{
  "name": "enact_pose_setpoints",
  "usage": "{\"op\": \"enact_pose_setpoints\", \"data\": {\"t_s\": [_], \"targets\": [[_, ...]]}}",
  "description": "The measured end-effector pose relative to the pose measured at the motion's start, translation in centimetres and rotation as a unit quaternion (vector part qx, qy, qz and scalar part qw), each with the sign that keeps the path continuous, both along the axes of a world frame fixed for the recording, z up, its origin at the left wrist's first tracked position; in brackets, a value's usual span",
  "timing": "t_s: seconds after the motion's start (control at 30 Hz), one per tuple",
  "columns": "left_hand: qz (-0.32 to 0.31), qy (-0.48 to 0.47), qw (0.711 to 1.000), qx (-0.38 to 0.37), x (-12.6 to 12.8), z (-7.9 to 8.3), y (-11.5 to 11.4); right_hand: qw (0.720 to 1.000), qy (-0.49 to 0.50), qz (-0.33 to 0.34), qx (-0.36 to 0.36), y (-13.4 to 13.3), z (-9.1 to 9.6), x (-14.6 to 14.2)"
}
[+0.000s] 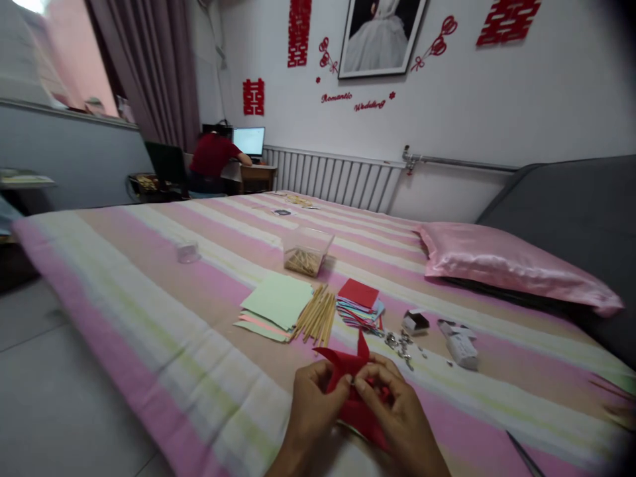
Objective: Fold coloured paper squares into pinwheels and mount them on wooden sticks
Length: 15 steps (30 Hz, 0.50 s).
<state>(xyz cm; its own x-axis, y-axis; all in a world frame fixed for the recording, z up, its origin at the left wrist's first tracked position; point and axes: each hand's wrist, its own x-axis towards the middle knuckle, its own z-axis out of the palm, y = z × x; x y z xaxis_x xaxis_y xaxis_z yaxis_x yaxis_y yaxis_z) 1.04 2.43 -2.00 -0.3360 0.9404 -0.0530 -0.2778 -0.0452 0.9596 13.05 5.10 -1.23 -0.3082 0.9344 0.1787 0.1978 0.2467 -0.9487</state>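
Red paper point(348, 362) is at lower center of frame, pinched between left hand point(313, 397) and right hand point(397, 404); fingertips are drawn narrow over its middle, a small shiny bit point(353, 380) showing between the thumbs. Main risk, as judged: the upturned points could be creased or the sheet torn if it is pulled unevenly; the bit could be dropped if either pinch is slackened. Loose metal pieces point(405, 344), right of center, could be scattered if the soft striped bedspread point(199, 318) is tugged. Sticks point(318, 311) could be rolled by a knock from the left knuckles. Colored squares point(358, 295) are stacked above the hands, pale green sheets point(278, 299) left of the sticks, clear bin point(309, 250) farther up. Pink pillow point(497, 258) is seen at right; a red-shirted person point(211, 156) is bent over a desk point(257, 173), upper left.
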Motion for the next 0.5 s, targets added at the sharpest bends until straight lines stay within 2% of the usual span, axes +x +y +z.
{"op": "enact_pose_setpoints", "data": {"t_s": [0.13, 0.23, 0.5], "targets": [[0.011, 0.003, 1.000, -0.005, 0.0, -0.2, -0.2, 0.997, 0.005, 0.045, -0.061, 0.1, -0.7, 0.1], [0.014, 0.009, 1.000, -0.007, 0.1, -0.4, -0.2, 0.995, 0.026, 0.047, -0.087, 0.2, -0.9, 0.2], [0.017, -0.024, 0.999, -0.024, 0.1, -0.6, 0.2, 0.988, 0.117, -0.040, -0.089, -0.4, -1.3, -0.9]]}}
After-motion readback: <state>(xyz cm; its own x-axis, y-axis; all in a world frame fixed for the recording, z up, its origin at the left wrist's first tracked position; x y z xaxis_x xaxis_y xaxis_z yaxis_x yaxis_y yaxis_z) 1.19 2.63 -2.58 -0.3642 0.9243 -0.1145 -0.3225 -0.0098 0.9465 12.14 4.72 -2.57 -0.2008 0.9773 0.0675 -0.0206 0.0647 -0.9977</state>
